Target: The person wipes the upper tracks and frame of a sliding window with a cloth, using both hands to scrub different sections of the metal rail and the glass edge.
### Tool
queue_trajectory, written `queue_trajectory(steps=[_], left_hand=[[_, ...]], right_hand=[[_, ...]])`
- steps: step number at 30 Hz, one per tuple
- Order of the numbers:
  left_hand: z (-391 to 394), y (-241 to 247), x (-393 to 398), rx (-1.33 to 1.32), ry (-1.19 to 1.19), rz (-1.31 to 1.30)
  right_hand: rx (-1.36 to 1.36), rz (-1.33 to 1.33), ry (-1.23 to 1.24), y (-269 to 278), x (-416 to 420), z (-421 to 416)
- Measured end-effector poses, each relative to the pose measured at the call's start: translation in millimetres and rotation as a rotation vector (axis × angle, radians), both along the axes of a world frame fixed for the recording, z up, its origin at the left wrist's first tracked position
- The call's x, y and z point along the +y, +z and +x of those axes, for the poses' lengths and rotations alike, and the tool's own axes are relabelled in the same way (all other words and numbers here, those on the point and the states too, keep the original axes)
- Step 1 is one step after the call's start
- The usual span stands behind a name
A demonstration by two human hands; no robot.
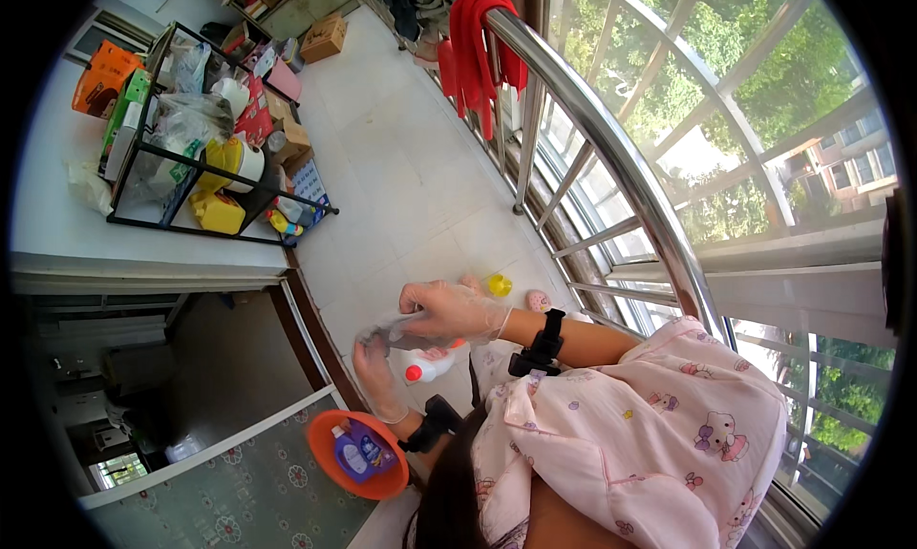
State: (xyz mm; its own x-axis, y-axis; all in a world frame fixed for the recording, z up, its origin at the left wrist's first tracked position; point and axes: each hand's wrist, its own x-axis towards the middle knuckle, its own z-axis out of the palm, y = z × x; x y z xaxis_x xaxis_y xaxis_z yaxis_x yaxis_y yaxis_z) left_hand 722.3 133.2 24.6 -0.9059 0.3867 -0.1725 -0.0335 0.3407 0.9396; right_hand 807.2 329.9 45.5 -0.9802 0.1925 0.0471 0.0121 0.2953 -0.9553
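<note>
Both my hands wear clear plastic gloves and black wrist straps. A thin, crumpled grey cloth-like piece (402,334) is stretched between them. My right hand (448,311) pinches one end with bent fingers. At the other end, my left hand (378,377) has its fingers curled around the material, partly hidden by it. Below the hands, a white bottle with a red cap (430,366) is partly covered by my arms. A small yellow object (499,285) lies on the floor near my pink slippers (538,300).
An orange basin (313,434) holding purple bottles stands beside my left forearm. A black-framed rack (208,168) crowded with bags and boxes lines the wall. Red cloth (473,48) hangs over a curved steel railing (609,126) by the windows. A cardboard box (324,38) sits farther off on the tiles.
</note>
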Motion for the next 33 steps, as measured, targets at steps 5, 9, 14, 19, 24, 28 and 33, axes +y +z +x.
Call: queue_trajectory(steps=[5,9,14,19,24,28,33], left_hand=[[-74.3,-9.0,53.8,0.041,0.011,0.329],[-131.7,22.7,117.9,-0.018,-0.183,0.437],[-219.5,13.3,150.7,-0.185,-0.354,0.49],[-240.5,13.5,198.8,-0.363,-0.687,0.495],[-258.2,-7.1,235.0,-0.308,-0.95,0.397],[-292.2,-1.8,290.4,-0.201,-0.947,0.379],[-313.7,66.1,411.9,0.028,-0.947,0.51]], right_hand=[[-0.034,-0.124,-0.093,-19.0,34.6,-42.7],[-0.19,-0.112,-0.139,-1.6,69.5,-89.1],[-0.062,-0.172,-0.305,23.8,94.2,-135.8],[0.113,-0.625,-0.41,42.5,112.0,-146.9],[0.366,-0.749,-0.565,60.3,156.4,-147.4],[0.633,-0.814,-0.604,90.8,187.9,-144.1],[1.072,-1.068,-0.622,107.7,240.2,-137.7]])
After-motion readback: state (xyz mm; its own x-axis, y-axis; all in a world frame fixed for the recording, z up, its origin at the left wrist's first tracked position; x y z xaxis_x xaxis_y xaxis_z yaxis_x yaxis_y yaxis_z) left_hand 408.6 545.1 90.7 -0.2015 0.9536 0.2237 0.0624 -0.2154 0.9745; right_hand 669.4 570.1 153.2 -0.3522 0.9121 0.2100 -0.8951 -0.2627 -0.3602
